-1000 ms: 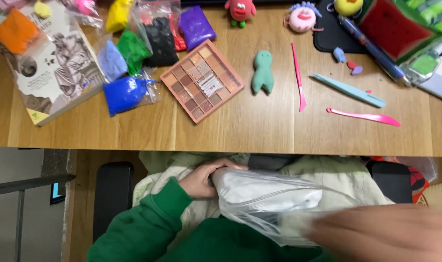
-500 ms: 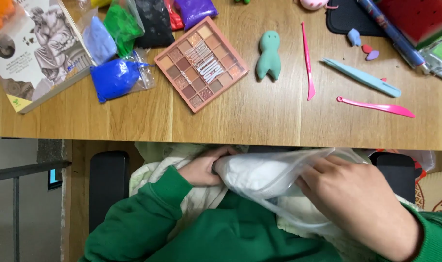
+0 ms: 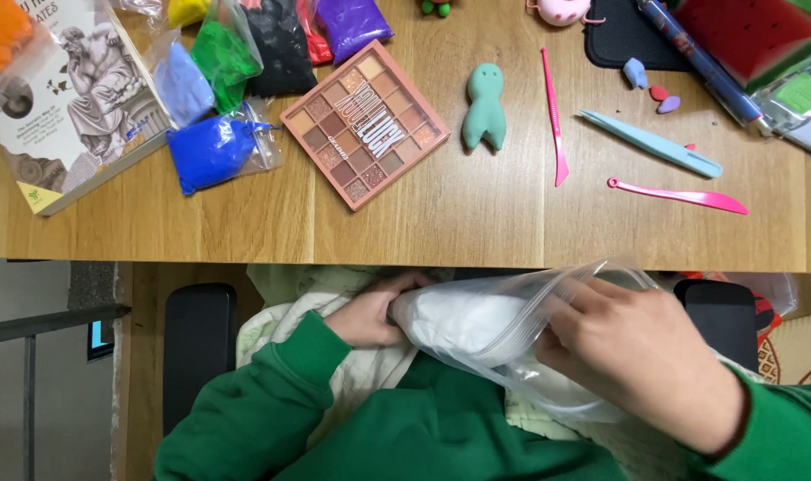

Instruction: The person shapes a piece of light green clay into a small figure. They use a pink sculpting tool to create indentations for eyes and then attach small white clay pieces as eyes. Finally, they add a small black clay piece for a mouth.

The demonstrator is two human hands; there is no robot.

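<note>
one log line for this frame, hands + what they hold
left hand: grips end of clear bag | right hand: pinches bag's open edge | bag: white clay inside, in lap below table

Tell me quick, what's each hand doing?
Left hand: closed on the end of the clear plastic bag of white clay.
Right hand: gripping the same bag's opening.

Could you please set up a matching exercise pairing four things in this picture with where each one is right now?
Things:
1. clear bag of white clay
2. teal clay figure
3. makeup palette
4. book

Places:
A. at the table's far left edge
B. on the table, left of the teal clay figure
C. below the table edge, between both hands
D. on the table, left of the upright pink tool

Pairs: 1-C, 2-D, 3-B, 4-A
</note>
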